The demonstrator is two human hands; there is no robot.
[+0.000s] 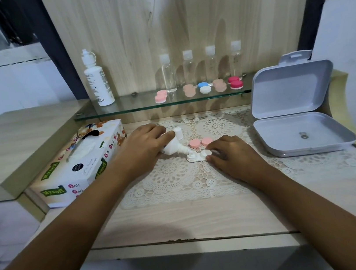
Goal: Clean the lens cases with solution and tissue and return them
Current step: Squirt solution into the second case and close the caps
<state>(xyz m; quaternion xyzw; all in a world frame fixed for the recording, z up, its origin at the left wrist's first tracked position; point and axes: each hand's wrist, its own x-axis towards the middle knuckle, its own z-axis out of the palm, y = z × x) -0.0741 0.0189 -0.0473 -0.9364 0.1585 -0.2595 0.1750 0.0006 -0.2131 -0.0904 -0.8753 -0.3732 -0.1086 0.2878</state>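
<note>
On the lace mat (pixel 169 177), my left hand (pixel 148 144) grips a solution bottle (pixel 174 148), its nozzle tipped at the open lens case (pixel 198 156), which my right hand (pixel 232 152) pinches.

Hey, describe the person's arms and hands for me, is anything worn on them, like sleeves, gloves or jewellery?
Both arms are bare as far up as the view shows, with no sleeve in sight. The left hand and the right hand wear no gloves. No watch, bracelet or ring shows on the wrists or fingers.
</note>
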